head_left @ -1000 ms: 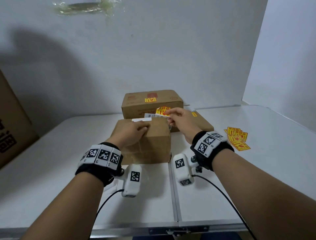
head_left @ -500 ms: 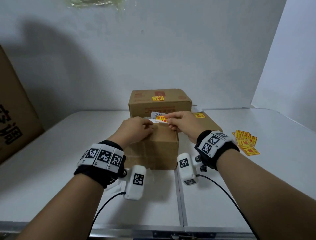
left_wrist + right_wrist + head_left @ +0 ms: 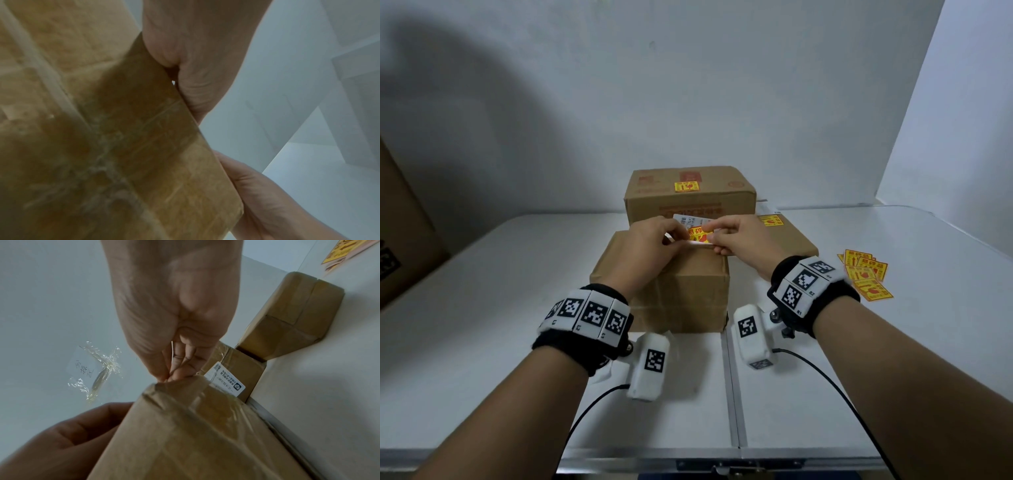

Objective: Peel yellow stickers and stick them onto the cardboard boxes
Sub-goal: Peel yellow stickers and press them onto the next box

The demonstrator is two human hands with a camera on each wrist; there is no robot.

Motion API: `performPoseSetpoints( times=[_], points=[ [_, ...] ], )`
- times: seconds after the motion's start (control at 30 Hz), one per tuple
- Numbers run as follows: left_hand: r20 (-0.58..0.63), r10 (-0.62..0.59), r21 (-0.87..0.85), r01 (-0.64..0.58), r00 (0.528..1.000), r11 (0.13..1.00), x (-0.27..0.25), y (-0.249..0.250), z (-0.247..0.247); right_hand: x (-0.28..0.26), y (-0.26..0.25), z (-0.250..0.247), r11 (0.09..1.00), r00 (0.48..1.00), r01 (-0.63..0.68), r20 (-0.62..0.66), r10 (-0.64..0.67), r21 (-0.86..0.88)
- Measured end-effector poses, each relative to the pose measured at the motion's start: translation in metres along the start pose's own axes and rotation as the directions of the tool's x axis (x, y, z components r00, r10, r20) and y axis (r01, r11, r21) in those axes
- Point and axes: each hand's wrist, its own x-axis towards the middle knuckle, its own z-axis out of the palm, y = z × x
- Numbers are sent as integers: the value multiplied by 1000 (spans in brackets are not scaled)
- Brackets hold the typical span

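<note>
White folding table (image 3: 482,342) and pale walls frame the work. On the table, at twelve o'clock from the person, stands the near brown cardboard box (image 3: 688,291). Beyond it sits a taller brown cardboard box (image 3: 688,202) that already wears a sticker, and at one o'clock lies a flat brown cardboard box (image 3: 791,236), also labelled. A loose pile of yellow stickers (image 3: 866,277) lies at two o'clock, well apart from the hands.

Both hands meet at the far top edge of the near box. The left hand (image 3: 650,240) rests on the box top with curled fingers pinching the white backing at the left end of the yellow-and-red sticker (image 3: 700,233). The right hand (image 3: 736,236) pinches the right end between thumb and forefinger; the right wrist view shows a thin white edge caught between those fingertips (image 3: 174,374).

The step seems to be parting sticker from backing. To do it well, I would keep the left pinch low and steady, pull the right end away at a shallow angle, slowly, so the sticker does not curl onto itself, and touch only its margin.

The sticker's long axis runs nine to three o'clock, roughly along the box edge, printed face upward and tilted towards the person; which way its print reads cannot be told.
</note>
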Motion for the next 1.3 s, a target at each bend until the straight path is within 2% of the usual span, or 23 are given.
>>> performPoseSetpoints(
  times=[0.17, 0.33, 0.9, 1.1, 1.3],
  points=[
    [38, -7, 13, 6, 999, 1000, 0, 3, -1, -1, -3, 2, 997, 999, 39, 21, -38, -64],
    [34, -5, 64, 3, 999, 998, -4, 6, -2, -1, -3, 1, 998, 999, 21, 27, -20, -64],
    [2, 25, 85, -25, 1000, 996, -7, 6, -1, 1, -4, 6, 978, 998, 37, -42, -46, -203],
    [41, 28, 161, -35, 999, 986, -6, 5, 0, 4, -3, 7, 979, 998, -1, -63, -12, -205],
    [27, 21, 120, -24, 999, 993, -6, 2, 0, 3, -2, 6, 962, 996, 76, -35, -88, -261]
  ],
)
